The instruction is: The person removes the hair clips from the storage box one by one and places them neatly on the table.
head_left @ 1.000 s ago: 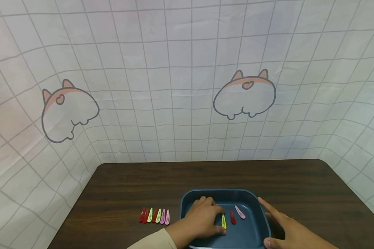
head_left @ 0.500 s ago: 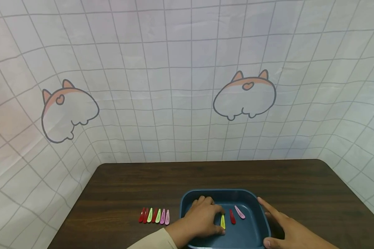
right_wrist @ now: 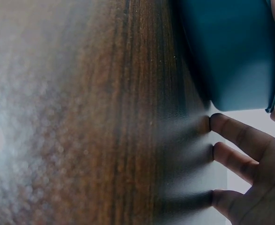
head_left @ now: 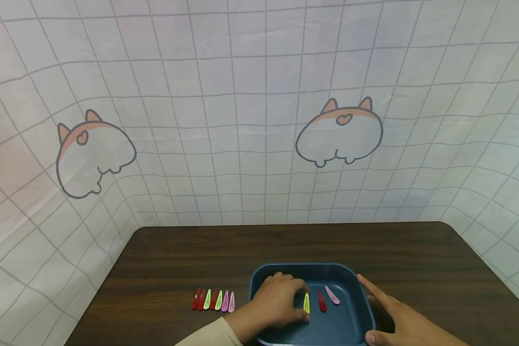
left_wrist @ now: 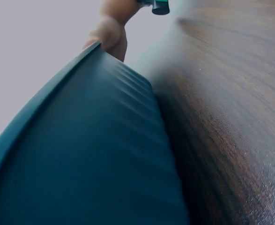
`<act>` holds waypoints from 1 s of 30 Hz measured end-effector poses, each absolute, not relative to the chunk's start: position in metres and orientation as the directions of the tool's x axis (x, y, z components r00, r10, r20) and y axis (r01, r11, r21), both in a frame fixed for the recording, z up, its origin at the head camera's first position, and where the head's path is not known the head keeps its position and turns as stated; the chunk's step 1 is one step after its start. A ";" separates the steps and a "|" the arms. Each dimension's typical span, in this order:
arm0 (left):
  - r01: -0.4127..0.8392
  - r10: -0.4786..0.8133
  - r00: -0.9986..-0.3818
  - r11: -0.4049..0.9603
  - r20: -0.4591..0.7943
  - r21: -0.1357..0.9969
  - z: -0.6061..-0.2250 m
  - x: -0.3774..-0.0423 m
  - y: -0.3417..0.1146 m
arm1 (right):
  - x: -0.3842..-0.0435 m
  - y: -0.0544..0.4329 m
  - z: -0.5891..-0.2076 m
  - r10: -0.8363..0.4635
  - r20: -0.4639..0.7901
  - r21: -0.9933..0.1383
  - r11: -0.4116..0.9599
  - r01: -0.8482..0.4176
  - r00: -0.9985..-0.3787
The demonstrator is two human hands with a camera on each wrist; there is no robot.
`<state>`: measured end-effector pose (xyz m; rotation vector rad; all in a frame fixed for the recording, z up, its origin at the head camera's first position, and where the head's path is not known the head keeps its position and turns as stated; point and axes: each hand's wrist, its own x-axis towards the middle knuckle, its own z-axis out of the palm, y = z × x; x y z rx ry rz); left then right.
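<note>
In the head view, my left hand (head_left: 278,300) reaches into a dark blue tray (head_left: 354,331). Its thumb and index finger pinch the two ends of a yellow snap hair clip (head_left: 306,303). To the right, a red hair clip (head_left: 322,301) and a pink hair clip (head_left: 332,295) lie on the tray floor. My right hand (head_left: 404,319) is at the tray's right side, index fingertip and thumb touching the rim, fingers spread and fairly straight. The right wrist view shows its other fingers (right_wrist: 238,133) reaching down to the table. Only the tray's outer wall (left_wrist: 95,150) shows below the left wrist.
Left of the tray, several hair clips stand in a row on the dark wooden table (head_left: 190,259): red clips (head_left: 202,299), light green clips (head_left: 207,299) and pink clips (head_left: 225,301). A white grid-patterned cloth (head_left: 242,120) hangs behind the table.
My left hand has shifted slightly left within the tray, and the yellow hair clip has moved with it. My right hand stays at the rim.
</note>
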<state>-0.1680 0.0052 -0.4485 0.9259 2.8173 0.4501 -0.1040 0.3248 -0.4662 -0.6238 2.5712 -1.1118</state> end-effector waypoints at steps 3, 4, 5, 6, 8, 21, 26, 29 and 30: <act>0.548 0.597 -0.801 0.761 -0.043 0.347 -0.446 -0.169 0.004 | -0.104 0.325 -0.467 -0.486 -0.074 -0.743 0.609 -0.277 -0.871; 0.545 0.597 -0.801 0.757 -0.042 0.360 -0.446 -0.169 0.004 | -0.104 0.325 -0.467 -0.485 -0.074 -0.742 0.611 -0.277 -0.871; 0.542 0.597 -0.801 0.753 -0.041 0.374 -0.445 -0.169 0.003 | -0.104 0.325 -0.467 -0.485 -0.072 -0.740 0.612 -0.279 -0.871; 0.540 0.597 -0.801 0.749 -0.037 0.385 -0.444 -0.169 0.002 | -0.104 0.325 -0.467 -0.485 -0.071 -0.737 0.614 -0.281 -0.872; 0.540 0.597 -0.802 0.739 -0.022 0.403 -0.442 -0.168 0.000 | -0.104 0.325 -0.467 -0.485 -0.070 -0.735 0.616 -0.283 -0.872; 0.517 0.575 -0.816 0.677 0.062 0.524 -0.425 -0.171 -0.023 | -0.103 0.325 -0.467 -0.500 -0.051 -0.743 0.598 -0.302 -0.864; 0.497 0.565 -0.822 0.644 0.076 0.581 -0.419 -0.174 -0.032 | -0.103 0.325 -0.466 -0.502 -0.056 -0.753 0.589 -0.293 -0.863; 0.495 0.553 -0.828 0.648 0.089 0.579 -0.416 -0.175 -0.036 | -0.103 0.325 -0.465 -0.499 -0.051 -0.743 0.598 -0.302 -0.865; 0.493 0.550 -0.830 0.646 0.092 0.583 -0.416 -0.176 -0.037 | -0.103 0.324 -0.465 -0.498 -0.048 -0.738 0.602 -0.305 -0.866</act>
